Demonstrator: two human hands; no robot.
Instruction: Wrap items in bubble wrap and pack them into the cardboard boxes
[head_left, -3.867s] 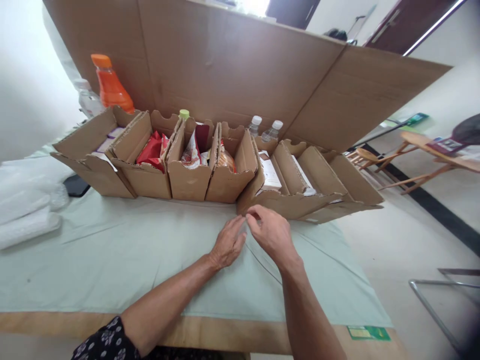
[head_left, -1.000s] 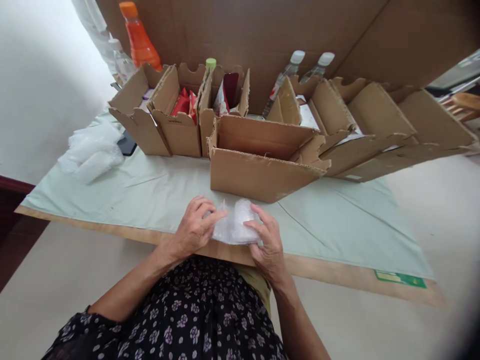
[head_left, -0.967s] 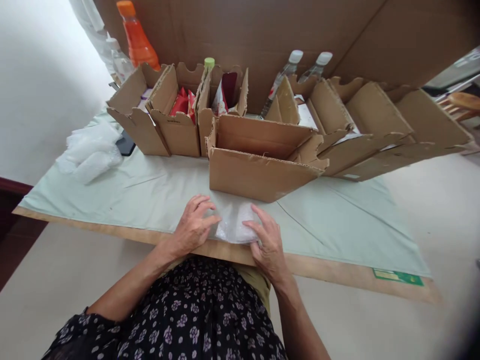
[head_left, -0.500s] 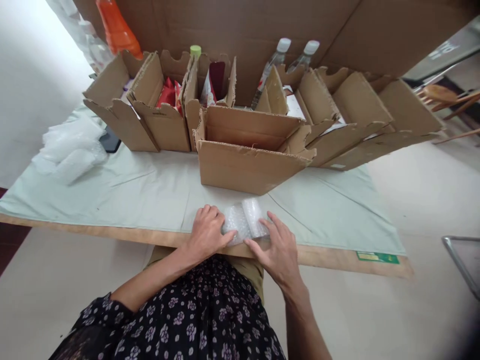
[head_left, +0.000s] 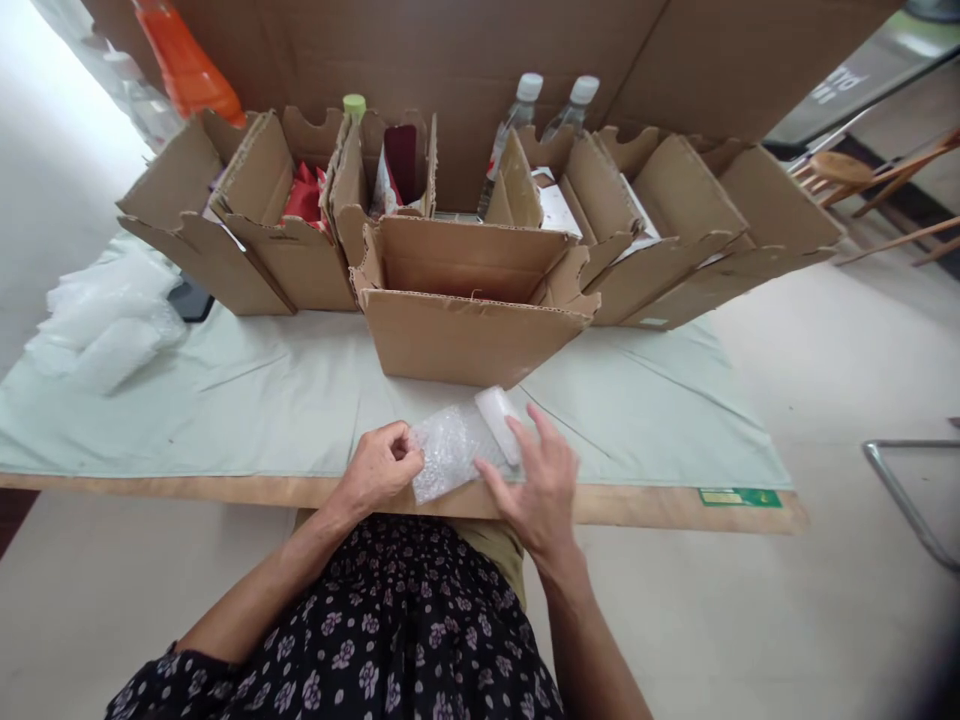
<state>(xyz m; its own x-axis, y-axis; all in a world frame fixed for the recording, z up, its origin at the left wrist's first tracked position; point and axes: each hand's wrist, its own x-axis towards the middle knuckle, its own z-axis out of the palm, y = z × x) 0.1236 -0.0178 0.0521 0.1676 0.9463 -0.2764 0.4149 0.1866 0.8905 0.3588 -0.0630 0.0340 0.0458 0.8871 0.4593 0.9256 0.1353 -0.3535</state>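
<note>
A piece of bubble wrap (head_left: 454,445), partly rolled at its far right end, lies at the near edge of the table (head_left: 645,505). My left hand (head_left: 375,470) pinches its left edge with curled fingers. My right hand (head_left: 536,480) rests on the right side of the wrap, fingers stretched toward the rolled end. Just behind the wrap stands an open cardboard box (head_left: 469,305), turned sideways to the row of boxes.
A row of cardboard boxes (head_left: 255,215) holds red snack packs (head_left: 304,192). More boxes (head_left: 675,220) run to the right. Bottles (head_left: 517,115) and an orange bottle (head_left: 184,65) stand at the back. A heap of bubble wrap (head_left: 97,320) lies left on the green cloth (head_left: 247,400).
One box was pulled out of the row and turned toward me. The bubble wrap has unrolled and spread flatter; my left hand shifted from lying over it to pinching its left edge.
</note>
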